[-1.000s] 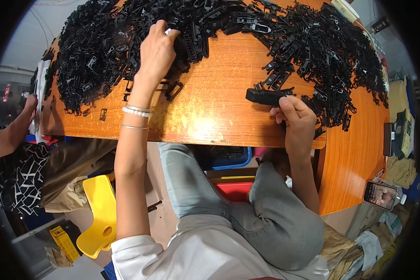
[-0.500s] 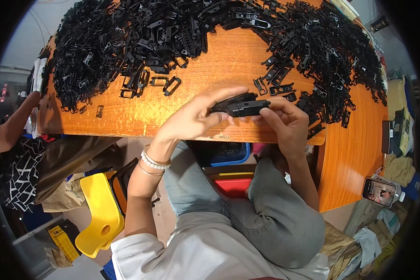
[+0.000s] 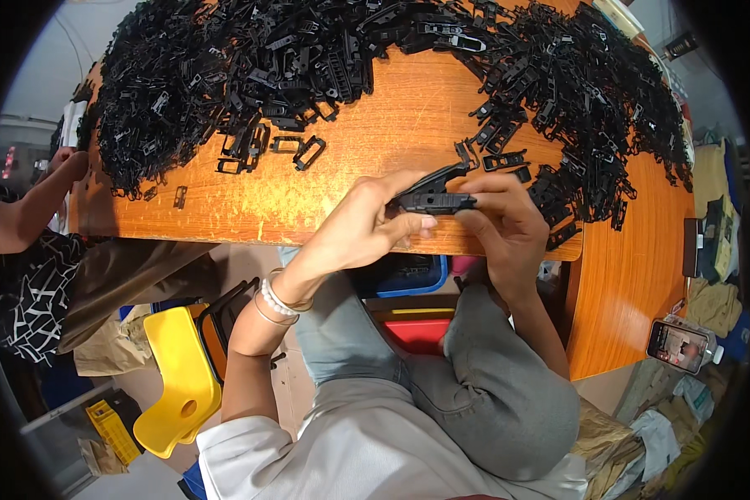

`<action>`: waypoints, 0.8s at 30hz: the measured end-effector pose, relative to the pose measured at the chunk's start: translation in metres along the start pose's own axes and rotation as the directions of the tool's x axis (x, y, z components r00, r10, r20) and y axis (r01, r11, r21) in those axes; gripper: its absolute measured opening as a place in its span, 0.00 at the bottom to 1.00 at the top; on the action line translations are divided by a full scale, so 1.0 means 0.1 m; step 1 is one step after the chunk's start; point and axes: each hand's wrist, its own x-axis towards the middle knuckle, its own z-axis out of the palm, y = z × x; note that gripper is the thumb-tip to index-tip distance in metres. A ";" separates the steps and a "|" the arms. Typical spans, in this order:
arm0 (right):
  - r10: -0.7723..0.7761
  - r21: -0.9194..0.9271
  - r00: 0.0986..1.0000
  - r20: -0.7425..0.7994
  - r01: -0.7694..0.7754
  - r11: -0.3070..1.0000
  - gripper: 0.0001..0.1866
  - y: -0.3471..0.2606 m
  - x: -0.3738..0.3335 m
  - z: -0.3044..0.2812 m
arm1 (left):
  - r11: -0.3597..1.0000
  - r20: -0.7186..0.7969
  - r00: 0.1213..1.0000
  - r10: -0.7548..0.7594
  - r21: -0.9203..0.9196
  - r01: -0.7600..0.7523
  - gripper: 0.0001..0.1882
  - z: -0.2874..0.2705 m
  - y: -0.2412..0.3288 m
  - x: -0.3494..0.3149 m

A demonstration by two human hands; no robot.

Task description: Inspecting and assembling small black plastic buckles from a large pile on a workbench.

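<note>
A long black plastic part (image 3: 437, 202) is held over the front edge of the table, with a second black piece slanting up and to the right from it. Whether the two are joined cannot be made out. My left hand (image 3: 362, 218) is closed around the left end, thumb along the near side. At the right end, my right hand (image 3: 508, 223) pinches the part between thumb and fingers. Just beyond my right hand, several loose black plastic pieces (image 3: 506, 159) lie on the wooden table (image 3: 325, 200).
Heaps of black plastic pieces (image 3: 283, 50) run along the table's far side and down its right. A blue bin (image 3: 408, 279) sits under the table edge. At the left stand a yellow chair (image 3: 175, 367) and another person's arm (image 3: 37, 204). A phone (image 3: 679, 344) stands at the right.
The slanting black piece now points more upward, away from the lower part. My left hand has shifted slightly right, its thumb further along the part. The other person's arm has moved.
</note>
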 end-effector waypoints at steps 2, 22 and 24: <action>-0.053 -0.102 0.998 0.027 0.056 0.993 0.15 -0.02 0.03 -0.02 | 0.971 0.021 0.992 0.128 0.200 -0.129 0.21 -0.07 0.02 -0.02; -0.047 -0.251 0.961 0.272 0.118 0.961 0.25 -0.05 0.02 -0.02 | 0.883 0.042 0.948 0.314 0.355 -0.308 0.18 -0.10 0.05 -0.16; -0.049 -0.256 0.967 0.251 0.115 0.960 0.23 -0.05 -0.01 -0.01 | 0.893 0.059 0.955 0.290 0.341 -0.292 0.17 -0.10 0.06 -0.16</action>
